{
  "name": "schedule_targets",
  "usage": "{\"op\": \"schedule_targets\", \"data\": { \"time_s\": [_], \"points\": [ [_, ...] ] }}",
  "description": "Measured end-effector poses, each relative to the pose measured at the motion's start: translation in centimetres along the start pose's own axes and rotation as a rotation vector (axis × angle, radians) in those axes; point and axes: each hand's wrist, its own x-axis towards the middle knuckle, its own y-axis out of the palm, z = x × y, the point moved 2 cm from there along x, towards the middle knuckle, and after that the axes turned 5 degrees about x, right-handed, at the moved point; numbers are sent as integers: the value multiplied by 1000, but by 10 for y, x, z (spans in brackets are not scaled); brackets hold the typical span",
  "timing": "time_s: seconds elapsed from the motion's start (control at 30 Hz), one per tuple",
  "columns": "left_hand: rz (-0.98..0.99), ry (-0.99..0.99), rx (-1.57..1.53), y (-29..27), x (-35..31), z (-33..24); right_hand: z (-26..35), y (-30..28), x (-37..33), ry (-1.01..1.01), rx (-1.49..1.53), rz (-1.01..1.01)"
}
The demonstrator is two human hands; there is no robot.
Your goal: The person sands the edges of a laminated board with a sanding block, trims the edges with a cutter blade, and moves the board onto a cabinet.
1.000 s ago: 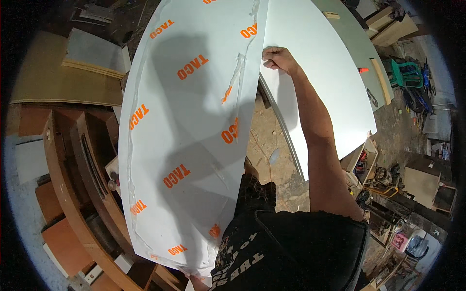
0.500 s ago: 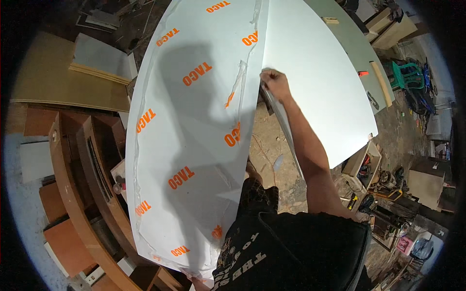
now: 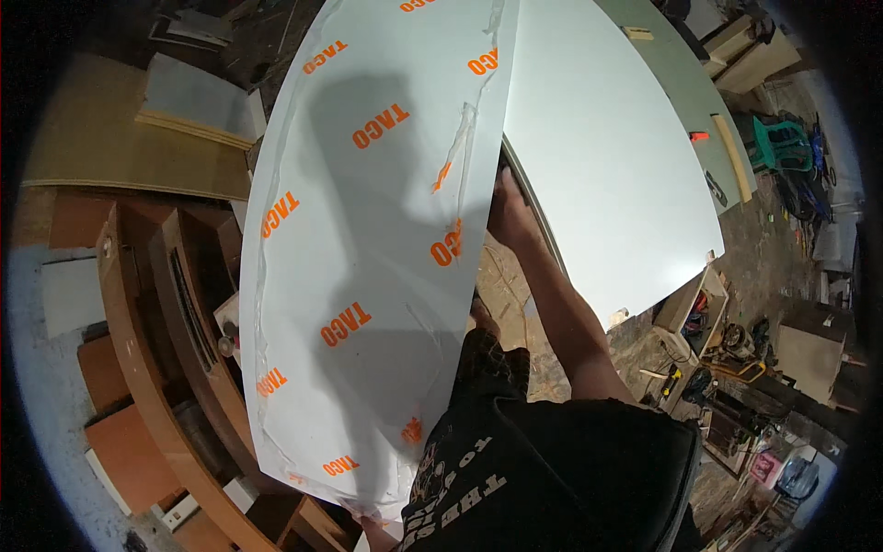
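Note:
A large white panel (image 3: 395,267) under clear protective film with orange print stretches from near my body to the far side. My left hand (image 3: 372,529) shows only in part at its near end, gripping the edge. My right hand (image 3: 512,207) is down in the gap by the panel's right edge. Its fingers reach toward the underside, and their tips are hidden. A second, plain white panel (image 3: 607,166) lies to the right, its dark edge beside my right wrist. The two panels meet or overlap farther off and spread apart toward me.
Brown wooden shelving (image 3: 147,340) stands close on the left, with stacked boards (image 3: 198,101) beyond it. A greenish board (image 3: 676,101) carrying a wooden strip (image 3: 731,156) extends past the plain panel. On the right are an open tool box (image 3: 685,317), scattered tools and a green chair (image 3: 782,143).
My right hand has left the top of the plain panel's inner edge and moved nearer and lower into the gap. Both panels appear slightly shifted to the right in view.

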Motion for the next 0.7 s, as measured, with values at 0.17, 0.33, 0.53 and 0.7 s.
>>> {"op": "schedule_targets", "data": {
  "time_s": [0.17,0.33,0.53,0.7],
  "points": [
    [-3,-14,-1,-4,0,5,6,2,40,-22,184,-92],
    [-41,-32,-17,-5,0,6,4,24,50,-180,60,-143],
    [-94,-67,-28,-8,5,16,21,23,51,-85,-93,-127],
    [-158,-87,-20,-29,7,40,35,27,64,175,-260,-40]
  ]
}}
